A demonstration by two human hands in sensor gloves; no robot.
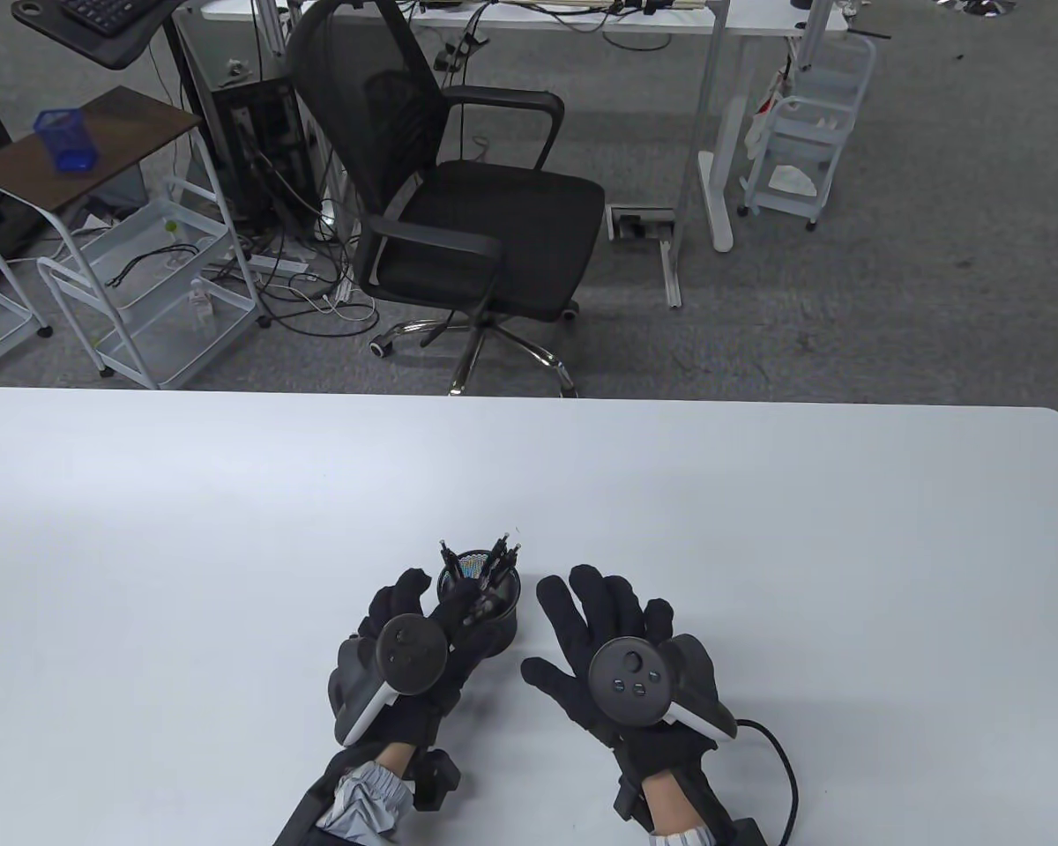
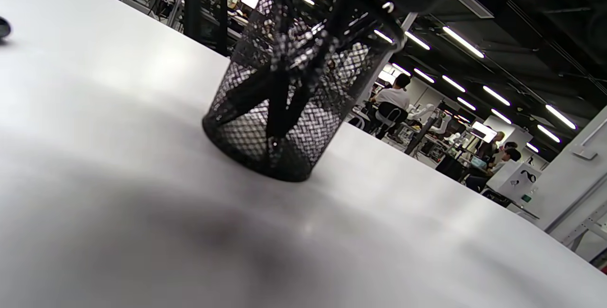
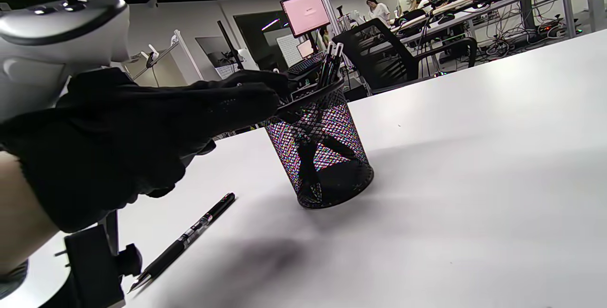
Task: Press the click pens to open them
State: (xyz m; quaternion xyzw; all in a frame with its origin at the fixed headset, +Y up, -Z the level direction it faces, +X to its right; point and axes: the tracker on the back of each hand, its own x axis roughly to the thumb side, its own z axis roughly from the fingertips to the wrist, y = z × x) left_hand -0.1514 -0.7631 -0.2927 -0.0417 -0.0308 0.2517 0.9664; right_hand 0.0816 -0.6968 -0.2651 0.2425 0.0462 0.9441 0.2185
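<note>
The left hand (image 1: 410, 648) lay at the lower centre of the table view, its fingers (image 3: 237, 97) reaching over the rim of the mesh pen cup (image 1: 485, 599) and closed on the top of a pen there; which pen could not be told. The right hand (image 1: 622, 648) rested just right of the cup, palm down, fingers spread and released, grasping nothing.

The right wrist view showed what the table view hid: a loose click pen (image 3: 187, 239) lay flat on the white table (image 1: 229, 546) at the lower left of that frame, under the left hand, tip pointing toward the bottom edge. It was black with a clear band at mid-barrel. The same view showed the cup upright, apart from the loose pen.

The left wrist view showed the cup from low down at the upper centre of the frame, with dark pen barrels crossing inside the mesh.

The click pens in the cup (image 1: 494, 564) stood at the cup's upper rim in the table view, black, tips fanned upward.
</note>
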